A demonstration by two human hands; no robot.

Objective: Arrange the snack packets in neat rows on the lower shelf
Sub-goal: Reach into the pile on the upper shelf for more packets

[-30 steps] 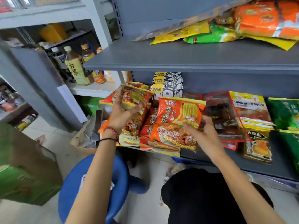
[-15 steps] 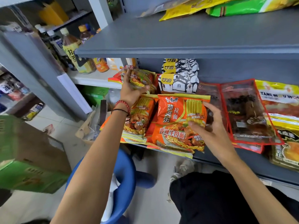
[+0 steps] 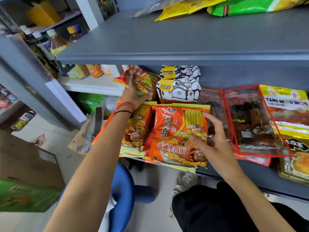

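Note:
My left hand [image 3: 133,96] grips an orange noodle packet [image 3: 142,79] at the back left of the lower shelf [image 3: 275,185], against a black-and-white packet [image 3: 180,86]. In front lie two more orange noodle packets side by side, one at the left [image 3: 137,131] and one at the right [image 3: 173,136], both overhanging the shelf's front edge. My right hand [image 3: 212,144] rests with spread fingers on the right side of the right-hand noodle packet. To the right lie dark packets with red borders [image 3: 250,121] and yellow packets [image 3: 287,104].
The grey upper shelf [image 3: 184,39] juts out overhead with yellow and green packets [image 3: 242,7] on it. Bottles [image 3: 56,42] stand on a white shelf at left. A blue stool [image 3: 122,195] is below my arms. A green and brown carton [image 3: 25,181] sits on the floor at left.
My left hand has carried its noodle packet from in front of the shelf up and back to the rear left. My right hand has settled onto the front noodle packet. The view has moved closer.

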